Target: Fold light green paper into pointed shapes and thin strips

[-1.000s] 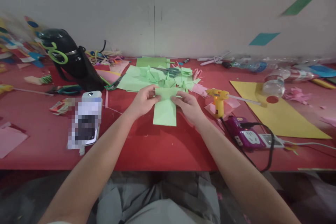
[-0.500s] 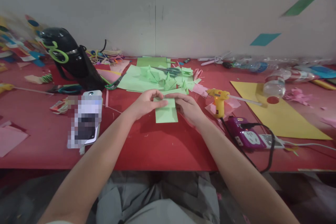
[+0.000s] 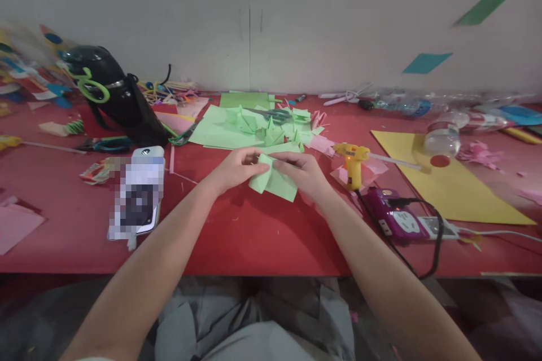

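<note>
A folded piece of light green paper is held just above the red table, tilted and creased. My left hand pinches its upper left edge with fingers closed. From the right side my right hand grips the same paper, thumb and fingers pressed on it. Behind my hands lies a heap of green paper sheets and folded green shapes, with scissors resting on top.
A yellow glue gun stands right of my hands, beside a purple power strip with a black cable. A yellow sheet, plastic bottle, phone, black helmet and pink paper scraps lie around.
The green paper was a long flat strip on the table, then got folded shorter. Now it is lifted and turned askew between both hands.
</note>
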### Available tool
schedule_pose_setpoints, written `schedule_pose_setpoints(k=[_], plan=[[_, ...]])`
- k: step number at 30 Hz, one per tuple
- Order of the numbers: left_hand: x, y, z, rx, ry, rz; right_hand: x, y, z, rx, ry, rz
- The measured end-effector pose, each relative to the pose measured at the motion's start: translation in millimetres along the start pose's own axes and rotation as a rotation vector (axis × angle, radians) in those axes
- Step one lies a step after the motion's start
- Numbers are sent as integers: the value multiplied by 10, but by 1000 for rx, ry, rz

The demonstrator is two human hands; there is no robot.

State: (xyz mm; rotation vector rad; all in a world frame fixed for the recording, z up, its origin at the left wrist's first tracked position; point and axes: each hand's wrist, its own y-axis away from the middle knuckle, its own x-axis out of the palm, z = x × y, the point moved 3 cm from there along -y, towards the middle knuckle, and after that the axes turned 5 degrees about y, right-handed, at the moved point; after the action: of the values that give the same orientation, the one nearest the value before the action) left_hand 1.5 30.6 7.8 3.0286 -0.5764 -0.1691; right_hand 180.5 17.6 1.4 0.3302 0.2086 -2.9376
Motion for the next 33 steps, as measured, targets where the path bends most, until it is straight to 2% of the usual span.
schedule_pose_setpoints(k=[2, 4, 8, 10, 18, 27, 33], plan=[[10, -3, -3, 23, 20, 0, 0, 4, 31, -43, 60, 12], [-4, -10, -8, 48, 18, -61, -6, 2, 43, -48, 85, -7], [-27, -27, -11, 100, 74, -129, -18, -9, 10, 39, 62, -63], [-31, -36, -1, 116, 100, -138, -13, -10, -14, 76, 31, -71], [-23, -54, 12, 160, 49, -165, 6, -9, -25, 49, 2, -118], [-3, -46, -14, 171, 11, -192, 27, 10, 28, 75, -42, -84], [-1, -60, 15, 182, 1, -205, 36, 5, 24, 97, -46, -119]])
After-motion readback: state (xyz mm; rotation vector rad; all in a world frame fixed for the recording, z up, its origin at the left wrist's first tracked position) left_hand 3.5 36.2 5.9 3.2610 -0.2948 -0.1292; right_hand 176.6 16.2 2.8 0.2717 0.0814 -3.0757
